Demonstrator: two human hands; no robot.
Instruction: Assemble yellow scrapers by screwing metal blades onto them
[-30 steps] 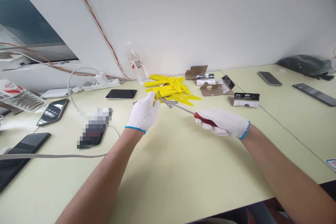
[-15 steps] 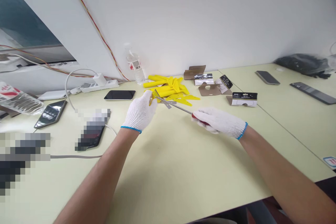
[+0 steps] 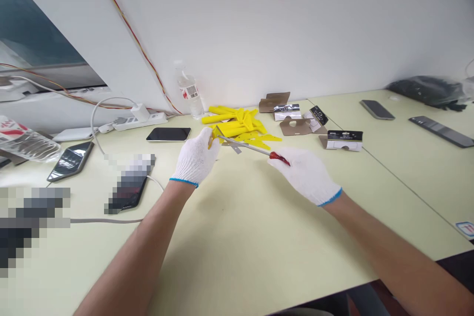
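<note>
My left hand, in a white knit glove with a blue cuff, is closed around a small yellow plastic tool with a thin metal edge; my fingers cover most of it. My gloved right hand is closed on the red handle of a screwdriver. Its long steel shaft points left, and the tip meets the yellow tool near my left fingertips. Flat grey metal blades lie just beyond the shaft. Behind them is a pile of yellow plastic handles and flat yellow pieces.
Torn card packaging lies at right of the pile. A water bottle stands against the wall. A phone and a power strip are on the left, with cables. More phones and a black plastic-wrapped bundle rest far right.
My right hand has turned and shifted left a little on the screwdriver, showing more of the red handle. My left hand stays nearly in place with the yellow tool.
</note>
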